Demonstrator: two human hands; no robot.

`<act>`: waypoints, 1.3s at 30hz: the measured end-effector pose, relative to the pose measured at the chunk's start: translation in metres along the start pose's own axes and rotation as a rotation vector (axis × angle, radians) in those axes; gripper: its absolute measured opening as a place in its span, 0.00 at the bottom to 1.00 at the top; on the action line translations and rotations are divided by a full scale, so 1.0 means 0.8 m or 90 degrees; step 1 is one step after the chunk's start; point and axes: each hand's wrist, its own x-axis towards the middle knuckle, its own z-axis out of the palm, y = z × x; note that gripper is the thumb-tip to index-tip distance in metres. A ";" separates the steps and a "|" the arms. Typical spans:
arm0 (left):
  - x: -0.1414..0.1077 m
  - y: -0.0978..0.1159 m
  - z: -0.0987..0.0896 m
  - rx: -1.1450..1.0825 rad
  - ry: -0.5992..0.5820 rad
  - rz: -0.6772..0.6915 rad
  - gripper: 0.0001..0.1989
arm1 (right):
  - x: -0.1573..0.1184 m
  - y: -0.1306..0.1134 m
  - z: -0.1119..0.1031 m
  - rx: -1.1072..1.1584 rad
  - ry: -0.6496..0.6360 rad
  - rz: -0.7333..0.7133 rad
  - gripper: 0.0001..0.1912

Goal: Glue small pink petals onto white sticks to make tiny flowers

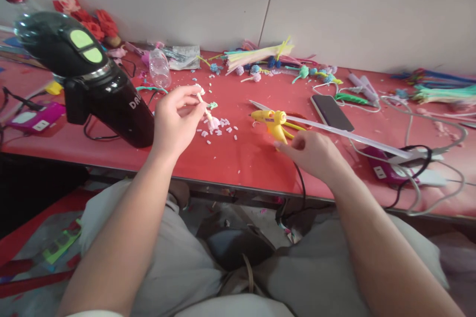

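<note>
Between the fingertips of my left hand (180, 114) is a pale stem (204, 108) with a small green piece beside it and a pink-white tip pointing down. Small pale pink pieces (218, 132) lie scattered on the red table just under that tip. My right hand (310, 151) is at the handle of a yellow glue gun (274, 121), its thumb and fingers closed around the lower end. A long clear glue stick (345, 133) runs out of the back of the gun to the right. Behind the gun, scissors (260, 105) lie partly hidden.
A large black tumbler (107, 94) stands left of my left hand. On the red table (230, 163) are a phone (332, 112), a clear bottle (159, 68), pipe cleaners (256, 58), purple power strips (386, 164) and loose cables. Red flowers (106, 24) sit at the back left.
</note>
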 end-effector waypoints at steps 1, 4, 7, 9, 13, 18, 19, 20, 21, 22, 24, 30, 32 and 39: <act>0.000 0.001 -0.001 0.001 -0.003 -0.002 0.11 | -0.006 -0.005 -0.002 0.033 -0.055 -0.059 0.23; -0.001 0.002 -0.003 0.000 -0.003 -0.003 0.12 | -0.004 -0.037 0.013 0.179 -0.131 -0.255 0.15; -0.001 0.002 -0.007 0.001 0.001 0.016 0.12 | 0.025 -0.084 0.045 0.147 -0.080 -0.307 0.07; 0.000 0.001 -0.010 0.002 0.000 0.027 0.12 | 0.050 -0.114 0.063 0.089 -0.047 -0.275 0.08; 0.001 -0.003 -0.013 -0.002 -0.008 0.037 0.13 | 0.081 -0.150 0.085 0.033 -0.051 -0.211 0.07; 0.000 -0.003 -0.012 -0.022 -0.016 0.028 0.12 | 0.084 -0.152 0.093 0.047 -0.039 -0.226 0.05; -0.001 -0.003 -0.011 -0.027 -0.016 0.024 0.12 | 0.081 -0.148 0.092 0.077 -0.034 -0.234 0.05; -0.001 -0.002 -0.011 -0.031 -0.016 0.021 0.12 | 0.076 -0.143 0.090 0.123 -0.033 -0.240 0.06; -0.002 -0.002 -0.010 -0.033 -0.016 0.018 0.12 | 0.069 -0.136 0.086 0.186 -0.037 -0.242 0.07; -0.002 -0.001 -0.010 -0.033 -0.018 0.015 0.12 | 0.059 -0.128 0.082 0.263 -0.050 -0.236 0.09; -0.003 -0.001 -0.008 -0.027 -0.024 0.011 0.12 | 0.036 -0.109 0.073 0.408 -0.116 -0.233 0.10; -0.008 -0.002 0.006 -0.027 -0.055 0.005 0.12 | -0.028 -0.059 0.042 0.560 -0.158 -0.167 0.13; -0.011 -0.003 0.013 -0.031 -0.068 0.003 0.12 | -0.033 -0.050 0.038 0.575 -0.134 -0.162 0.12; -0.021 0.001 0.032 -0.070 -0.111 -0.009 0.11 | -0.019 -0.036 0.042 0.680 -0.111 -0.157 0.12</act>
